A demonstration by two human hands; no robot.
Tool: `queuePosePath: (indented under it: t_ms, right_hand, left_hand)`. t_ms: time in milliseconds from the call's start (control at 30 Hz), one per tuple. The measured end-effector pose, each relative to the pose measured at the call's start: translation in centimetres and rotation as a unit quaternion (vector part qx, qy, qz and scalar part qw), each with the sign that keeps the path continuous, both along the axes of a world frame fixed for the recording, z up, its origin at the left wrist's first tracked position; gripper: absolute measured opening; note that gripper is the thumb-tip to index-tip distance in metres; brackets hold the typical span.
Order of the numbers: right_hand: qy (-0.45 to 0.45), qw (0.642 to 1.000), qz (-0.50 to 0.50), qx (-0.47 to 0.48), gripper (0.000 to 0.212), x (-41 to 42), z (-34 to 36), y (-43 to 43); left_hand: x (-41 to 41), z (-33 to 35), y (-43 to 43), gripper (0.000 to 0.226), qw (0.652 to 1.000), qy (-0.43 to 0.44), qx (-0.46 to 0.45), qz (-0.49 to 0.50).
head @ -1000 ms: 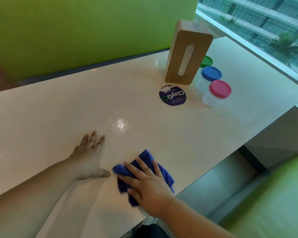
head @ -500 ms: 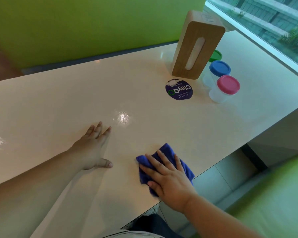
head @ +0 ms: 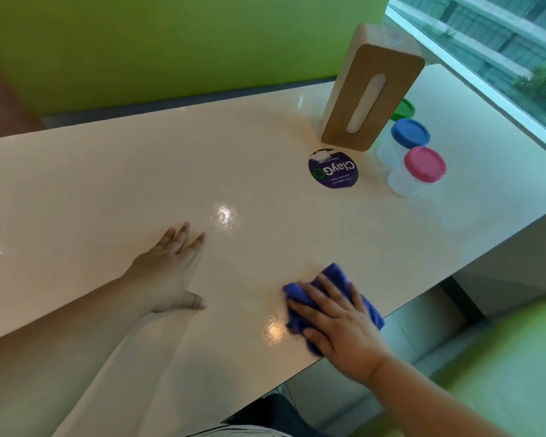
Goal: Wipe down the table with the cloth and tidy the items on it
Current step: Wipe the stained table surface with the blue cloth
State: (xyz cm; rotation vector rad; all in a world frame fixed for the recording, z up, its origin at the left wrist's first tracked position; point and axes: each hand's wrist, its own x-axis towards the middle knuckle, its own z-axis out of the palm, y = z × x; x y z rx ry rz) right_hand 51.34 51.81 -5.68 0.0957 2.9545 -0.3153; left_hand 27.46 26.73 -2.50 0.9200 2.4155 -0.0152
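My right hand (head: 344, 326) lies flat on a bunched blue cloth (head: 334, 275) and presses it onto the glossy cream table (head: 108, 190) close to the near edge. My left hand (head: 167, 272) rests palm down on the tabletop to the left of the cloth, fingers spread, holding nothing. At the far right stands a wooden tissue box (head: 369, 89) on end. Beside it are three clear tubs: one with a pink lid (head: 424, 164), one with a blue lid (head: 409, 133), and one with a green lid (head: 404, 108) partly hidden behind the box.
A round purple ClayGo sticker (head: 333, 171) lies flat in front of the tissue box. A green partition (head: 186, 42) runs along the table's far side and a window (head: 501, 42) along the right. A green seat (head: 501, 357) sits below the near right edge.
My right hand has slid the cloth to the right along the near edge of the table. My left hand stays planted flat.
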Motion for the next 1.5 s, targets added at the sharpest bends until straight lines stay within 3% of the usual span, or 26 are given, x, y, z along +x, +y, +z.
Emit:
queuePosePath:
  t_ms: [167, 267, 333, 433, 500, 567, 633, 767, 833, 900, 967, 1067, 1133, 1200, 1267, 1400, 1500]
  right_hand:
    - [-0.046, 0.957, -0.279, 0.058, 0.056, -3.9, -0.2, 6.8]
    - [-0.051, 0.936, -0.345, 0.055, 0.056, -8.9, 0.0, 4.6]
    - [-0.038, 0.958, -0.283, 0.035, 0.056, -11.4, 0.1, 0.9]
    - [-0.008, 0.998, -0.066, 0.009, 0.055, -11.8, 0.2, -5.3]
    - [-0.007, 0.997, 0.075, -0.001, 0.053, -10.6, 0.2, -7.0]
    - [-0.015, 0.989, 0.147, -0.006, 0.051, -10.6, 0.3, -5.2]
    - [-0.004, 0.994, 0.113, 0.010, 0.053, -12.1, 0.2, -2.0]
    - [-0.023, 0.989, -0.134, 0.054, 0.051, -18.3, 0.1, 1.8]
    - [-0.051, 0.976, -0.207, 0.037, 0.053, -21.7, 0.0, 0.0]
    - [-0.046, 0.984, -0.168, 0.029, 0.055, -23.6, 0.0, -3.5]
    - [-0.015, 0.999, -0.034, 0.019, 0.054, -23.2, 0.1, -7.7]
    - [-0.007, 0.988, 0.155, 0.003, 0.052, -19.8, 0.3, -10.6]
    - [-0.002, 0.979, 0.202, -0.010, 0.054, -18.4, 0.1, -8.7]
    - [0.020, 0.986, 0.164, 0.001, 0.056, -18.7, -0.2, -5.2]
    - [0.033, 0.997, 0.059, 0.033, 0.058, -20.7, -0.3, -1.7]
    - [-0.044, 0.990, -0.123, 0.046, 0.052, -26.2, -0.2, -1.9]
    - [-0.015, 0.999, -0.041, 0.019, 0.053, -25.6, -0.1, -7.7]
  left_hand:
    - [0.0, 0.0, 0.0, 0.124, 1.000, 0.008, 0.001, -0.005]
    - [0.1, 0.0, 0.0, 0.123, 1.000, 0.009, 0.009, -0.003]
    - [0.3, 0.0, -0.1, 0.119, 0.999, 0.009, 0.032, 0.007]
    - [0.4, -0.2, -1.0, 0.100, 0.993, 0.023, 0.095, 0.060]
    - [0.0, -0.3, -1.9, 0.096, 0.988, 0.044, 0.106, 0.101]
    - [-0.6, -0.1, -3.0, 0.099, 0.984, 0.052, 0.095, 0.142]
    - [-1.3, 0.0, -4.4, 0.101, 0.980, 0.049, 0.072, 0.178]
    - [-1.3, -0.7, -6.3, 0.100, 0.979, 0.061, 0.032, 0.191]
    - [-1.1, -1.2, -6.5, 0.098, 0.980, 0.068, 0.017, 0.185]
    - [-1.2, -1.3, -6.5, 0.098, 0.979, 0.059, 0.022, 0.194]
    - [-1.3, -1.3, -6.5, 0.099, 0.977, 0.051, 0.031, 0.203]
    - [-1.3, -1.2, -6.7, 0.101, 0.974, 0.037, 0.046, 0.221]
    - [-1.2, -1.2, -6.7, 0.100, 0.973, 0.035, 0.050, 0.221]
    - [-1.3, -1.2, -6.7, 0.099, 0.974, 0.037, 0.053, 0.217]
    - [-1.3, -1.2, -6.7, 0.098, 0.974, 0.040, 0.054, 0.215]
    - [-1.4, -1.4, -6.6, 0.099, 0.974, 0.051, 0.048, 0.215]
    - [-1.4, -1.5, -6.9, 0.098, 0.976, 0.038, 0.044, 0.211]
